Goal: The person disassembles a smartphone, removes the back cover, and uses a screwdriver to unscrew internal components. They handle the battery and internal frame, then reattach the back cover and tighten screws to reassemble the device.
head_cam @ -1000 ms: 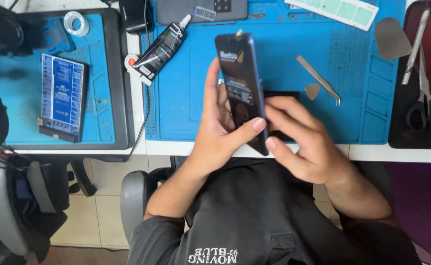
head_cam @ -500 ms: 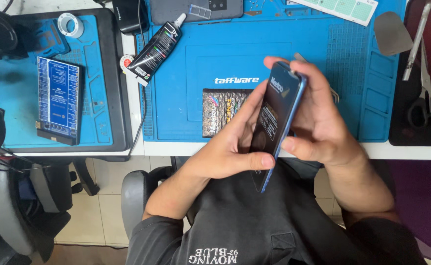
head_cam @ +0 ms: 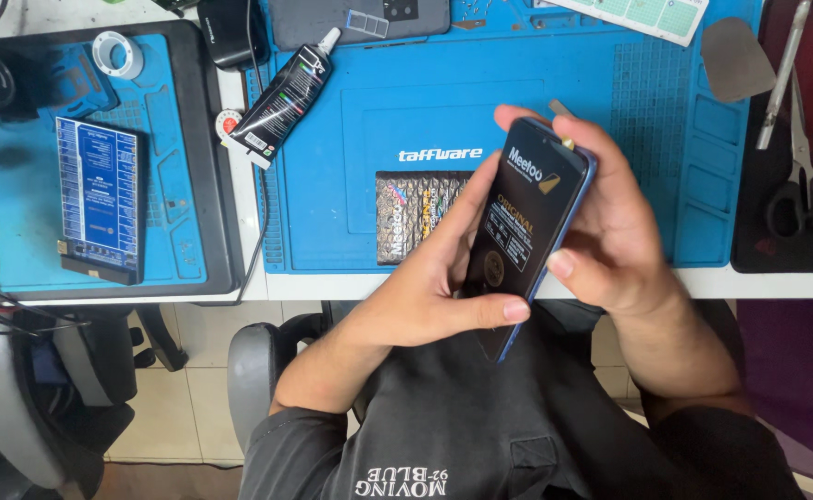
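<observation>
I hold a dark smartphone with a blue frame (head_cam: 522, 231) upright and tilted, above the near edge of the blue work mat (head_cam: 351, 120). A black printed film covers its face. My left hand (head_cam: 425, 287) grips its lower part, thumb pressed across the bottom of the screen. My right hand (head_cam: 610, 231) wraps the right side and top, fingers behind it, thumb on the right edge. A shiny patterned packet (head_cam: 411, 218) lies on the mat just left of the phone.
A black glue tube (head_cam: 281, 97) lies at the mat's upper left, a dark phone back (head_cam: 360, 18) above it. On the left tray rest a blue circuit board (head_cam: 100, 199) and a tape roll (head_cam: 117, 54). A grey pick (head_cam: 735, 57), tweezers (head_cam: 781, 79) and scissors (head_cam: 805, 185) lie at right.
The phone swung from the middle toward the right and tilted, uncovering the patterned packet on the mat. Both hands shifted their grip, and my left thumb now lies across the screen's bottom.
</observation>
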